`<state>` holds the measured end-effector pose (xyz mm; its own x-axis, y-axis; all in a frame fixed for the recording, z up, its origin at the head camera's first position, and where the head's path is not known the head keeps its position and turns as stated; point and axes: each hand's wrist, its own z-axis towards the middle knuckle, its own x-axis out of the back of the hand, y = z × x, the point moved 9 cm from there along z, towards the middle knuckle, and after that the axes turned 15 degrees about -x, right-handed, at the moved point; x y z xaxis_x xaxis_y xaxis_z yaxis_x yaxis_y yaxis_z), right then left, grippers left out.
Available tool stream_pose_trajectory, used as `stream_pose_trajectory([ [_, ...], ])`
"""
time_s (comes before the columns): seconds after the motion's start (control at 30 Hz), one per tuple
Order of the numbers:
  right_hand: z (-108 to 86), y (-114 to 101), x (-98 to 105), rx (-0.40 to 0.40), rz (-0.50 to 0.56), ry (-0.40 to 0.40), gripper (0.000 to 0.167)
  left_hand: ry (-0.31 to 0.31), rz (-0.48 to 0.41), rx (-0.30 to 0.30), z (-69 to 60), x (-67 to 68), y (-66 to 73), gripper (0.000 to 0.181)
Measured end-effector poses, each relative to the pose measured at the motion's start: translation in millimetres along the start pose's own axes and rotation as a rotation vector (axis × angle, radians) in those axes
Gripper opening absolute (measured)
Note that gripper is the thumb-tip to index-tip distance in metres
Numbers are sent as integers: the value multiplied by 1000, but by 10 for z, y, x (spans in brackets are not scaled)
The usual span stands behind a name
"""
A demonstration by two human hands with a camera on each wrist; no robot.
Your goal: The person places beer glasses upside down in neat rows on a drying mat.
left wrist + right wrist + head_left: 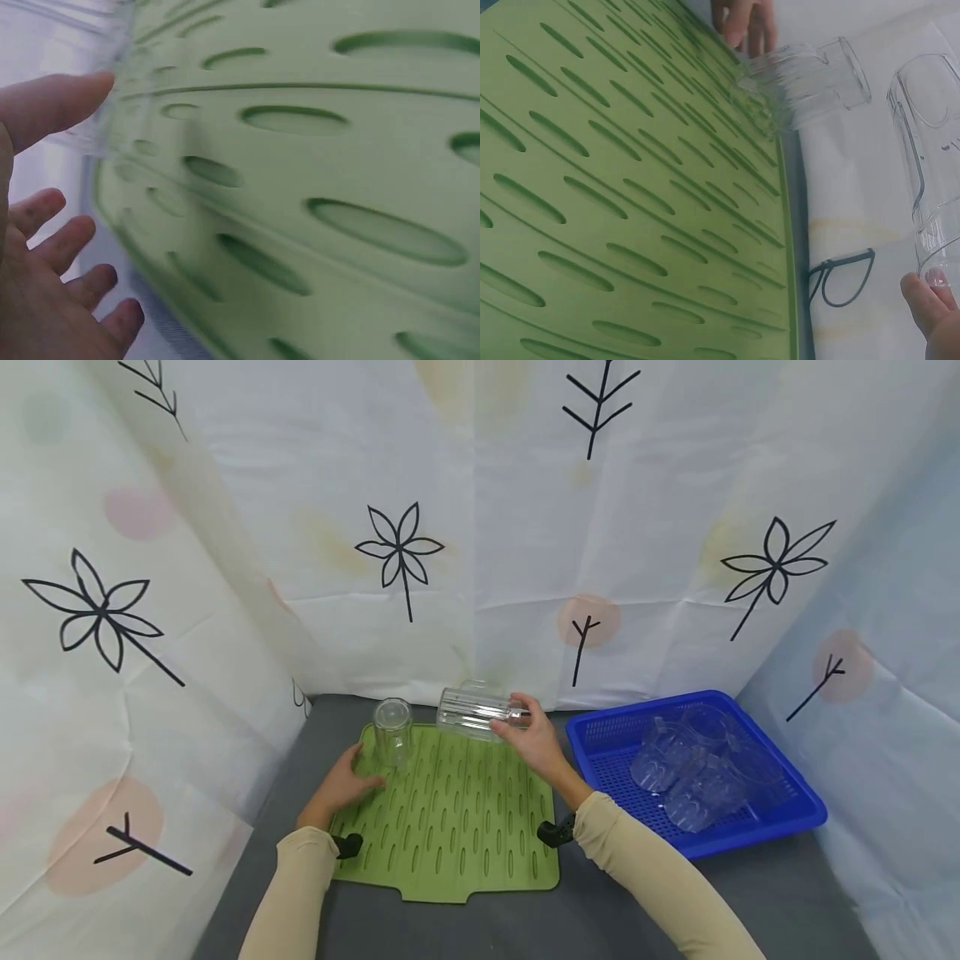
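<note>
My right hand (534,739) holds a clear glass mug (474,713) on its side, gripping one end, above the far edge of a green ridged drying mat (450,827). In the right wrist view that mug (922,150) shows at the right, fingertips at its lower end. A second clear glass mug (392,739) stands on the mat's far left corner. Beside it is my left hand (345,787), its thumb and fingers spread apart. Up close in the left wrist view, the left hand (52,270) has nothing between its fingers.
A blue plastic basket (765,837) to the right of the mat contains several clear glass mugs (697,777), some overlapping. Dark grey tabletop (510,927) lies around the mat. Patterned white curtains (495,568) rise behind and at both sides.
</note>
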<state>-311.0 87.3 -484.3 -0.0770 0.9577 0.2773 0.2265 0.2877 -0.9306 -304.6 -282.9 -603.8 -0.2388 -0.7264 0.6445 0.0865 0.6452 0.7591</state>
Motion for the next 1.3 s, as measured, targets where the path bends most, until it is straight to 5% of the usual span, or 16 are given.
stream_pose_trajectory([
  [0.3,-22,-17,-124,55,-12,-14,76,43,6,-80,-154,365,558,118],
  [0.63,-97,-96,-198,106,12,-54,76,191,111,-200,-147,624,1134,111],
  [0.8,-119,-147,-226,121,25,-68,76,251,85,-287,-137,607,1480,100],
  [1.03,-168,-203,-275,124,41,-111,74,243,-12,-377,-109,496,1871,95],
  [1.3,-193,-277,-325,135,74,-124,70,225,-100,-464,21,303,2102,87],
])
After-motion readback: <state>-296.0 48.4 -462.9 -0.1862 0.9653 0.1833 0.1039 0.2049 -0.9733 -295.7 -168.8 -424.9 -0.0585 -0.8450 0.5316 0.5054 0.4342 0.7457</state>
